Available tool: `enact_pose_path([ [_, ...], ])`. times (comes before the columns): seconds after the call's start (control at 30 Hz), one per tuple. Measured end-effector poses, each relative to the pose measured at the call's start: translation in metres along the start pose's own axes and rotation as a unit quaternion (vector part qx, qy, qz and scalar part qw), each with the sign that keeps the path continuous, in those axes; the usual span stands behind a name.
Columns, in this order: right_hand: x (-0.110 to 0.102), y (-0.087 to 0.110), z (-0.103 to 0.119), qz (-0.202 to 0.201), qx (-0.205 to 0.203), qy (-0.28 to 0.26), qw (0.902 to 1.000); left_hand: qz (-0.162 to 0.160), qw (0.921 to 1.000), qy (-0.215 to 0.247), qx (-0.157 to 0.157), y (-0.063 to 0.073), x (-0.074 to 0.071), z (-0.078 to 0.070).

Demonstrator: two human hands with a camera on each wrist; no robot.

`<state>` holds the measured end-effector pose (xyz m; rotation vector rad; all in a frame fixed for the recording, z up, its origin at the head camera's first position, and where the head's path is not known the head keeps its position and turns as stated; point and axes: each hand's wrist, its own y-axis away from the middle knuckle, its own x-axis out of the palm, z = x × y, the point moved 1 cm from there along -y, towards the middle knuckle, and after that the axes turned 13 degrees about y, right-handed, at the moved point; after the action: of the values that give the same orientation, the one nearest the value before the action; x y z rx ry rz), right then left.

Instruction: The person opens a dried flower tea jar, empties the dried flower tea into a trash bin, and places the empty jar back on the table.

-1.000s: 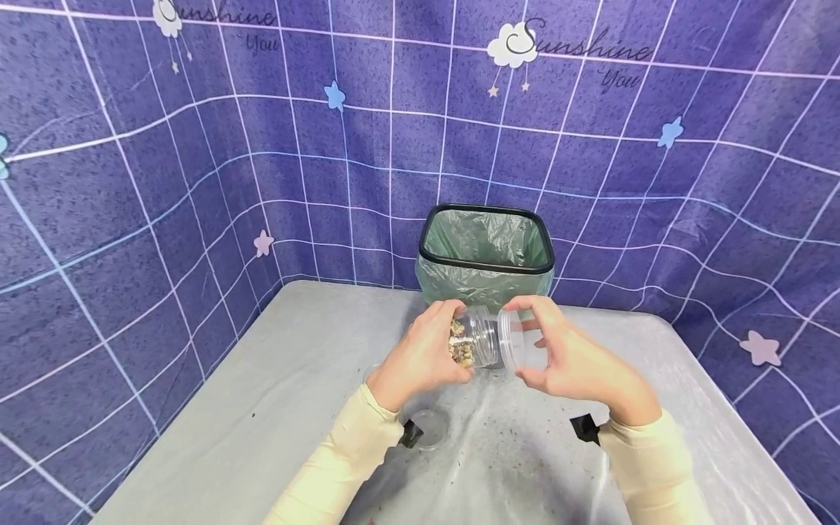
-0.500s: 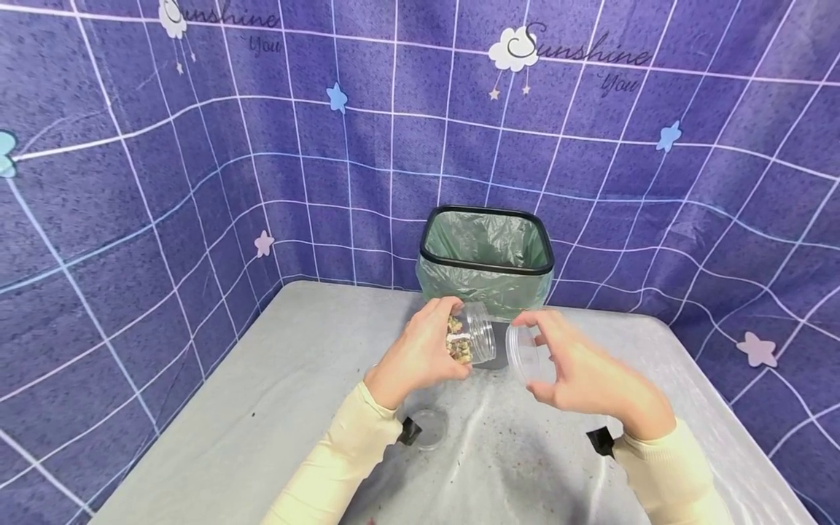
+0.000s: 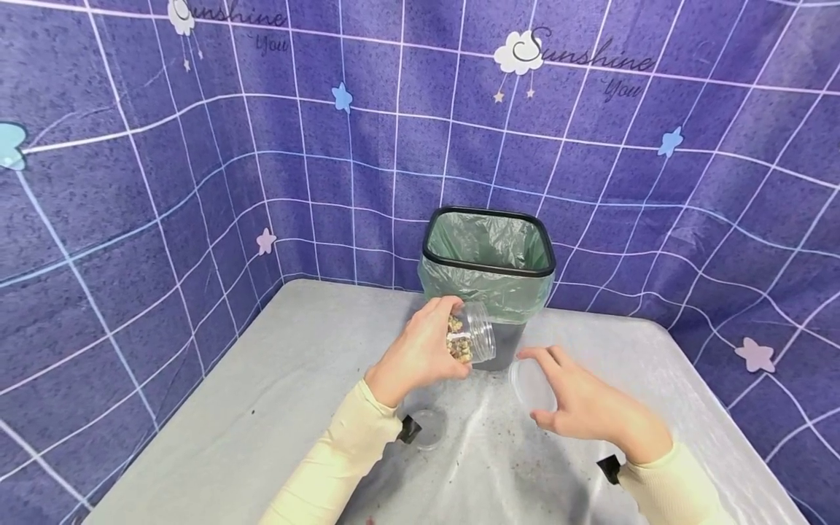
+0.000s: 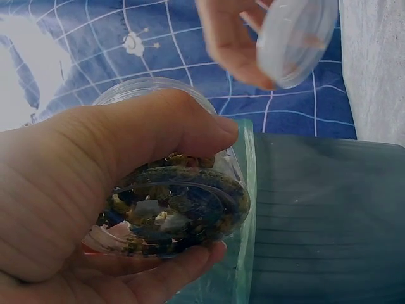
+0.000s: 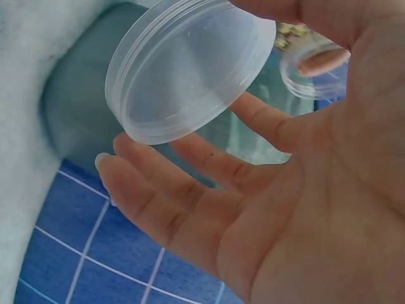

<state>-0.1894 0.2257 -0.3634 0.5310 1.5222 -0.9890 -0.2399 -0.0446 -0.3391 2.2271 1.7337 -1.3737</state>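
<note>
A clear plastic jar lies tipped on its side in my left hand, its open mouth toward the right. Dried yellowish-brown bits sit inside it. In the left wrist view my thumb and fingers grip the jar around its base. My right hand holds a translucent screw lid by its edge, apart from the jar and lower to the right. The right wrist view shows the lid tilted above the other fingers.
Behind the hands stands a dark bin with a green liner and a black rim. A clear round disc-like piece lies on the grey tabletop by my left wrist. Dark specks dot the table. Purple grid cloth hangs behind.
My right hand has moved the lid away from the jar mouth, right and down toward the table. My left hand and the jar have stayed nearly in place.
</note>
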Motion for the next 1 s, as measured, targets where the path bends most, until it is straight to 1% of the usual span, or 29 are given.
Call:
enact_pose_path([
  [0.17, 0.009, 0.005, -0.002, 0.018, 0.008, 0.003, 0.9998, 0.001, 1.0000, 0.002, 0.001, -0.002, -0.001, -0.001],
  [0.3, 0.016, 0.007, -0.002, 0.035, 0.014, 0.009, 0.9993, 0.003, 1.0000, 0.003, -0.004, -0.002, -0.002, -0.001],
  [0.53, 0.038, 0.004, 0.007, 0.037, -0.012, 0.029, 0.9988, 0.000, 1.0000, -0.003, -0.005, -0.004, -0.003, 0.000],
  [0.7, 0.055, 0.000, 0.018, 0.058, -0.018, 0.044, 0.9972, 0.001, 1.0000, -0.004, -0.008, -0.003, -0.003, 0.000],
  [0.87, 0.066, 0.000, 0.026, 0.073, -0.004, 0.050, 0.9961, 0.004, 0.9999, -0.005, -0.009, -0.002, -0.003, 0.000],
  [1.0, 0.068, 0.004, 0.026, 0.095, 0.021, 0.046, 0.9941, 0.006, 0.9999, -0.004, -0.009, -0.002, -0.002, 0.000],
])
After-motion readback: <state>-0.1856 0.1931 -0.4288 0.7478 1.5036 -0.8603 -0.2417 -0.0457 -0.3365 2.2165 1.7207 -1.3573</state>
